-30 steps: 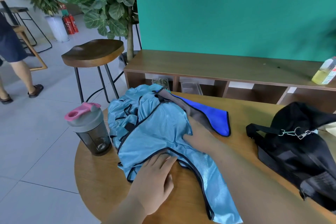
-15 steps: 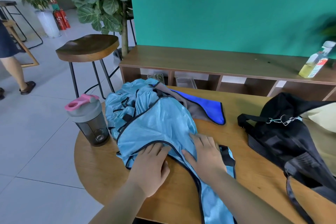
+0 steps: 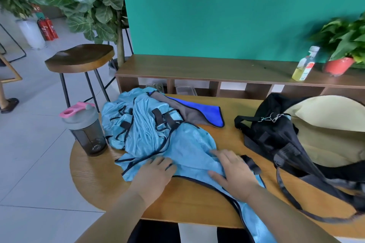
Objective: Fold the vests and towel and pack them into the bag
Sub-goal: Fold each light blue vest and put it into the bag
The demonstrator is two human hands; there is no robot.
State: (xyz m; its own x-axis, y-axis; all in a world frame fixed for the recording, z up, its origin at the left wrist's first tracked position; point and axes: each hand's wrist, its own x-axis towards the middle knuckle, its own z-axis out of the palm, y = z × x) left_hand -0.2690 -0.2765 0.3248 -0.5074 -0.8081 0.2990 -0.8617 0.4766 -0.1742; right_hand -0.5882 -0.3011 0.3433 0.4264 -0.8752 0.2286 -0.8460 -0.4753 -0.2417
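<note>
The vests (image 3: 158,134) under the left hand (image 3: 156,175) and the right hand (image 3: 237,173) are shiny light blue, edged with thin black piping and crossed by short black straps. Beyond the right hand, the towel (image 3: 209,112) is royal blue on one face and grey on the other. To the right of that hand, the bag (image 3: 272,138) is black with a pale beige lining. Left of the left hand, the shaker bottle (image 3: 85,130) is smoky dark grey with a lighter grey lid and a pink cap. The table (image 3: 94,173) is tan wood grain.
</note>
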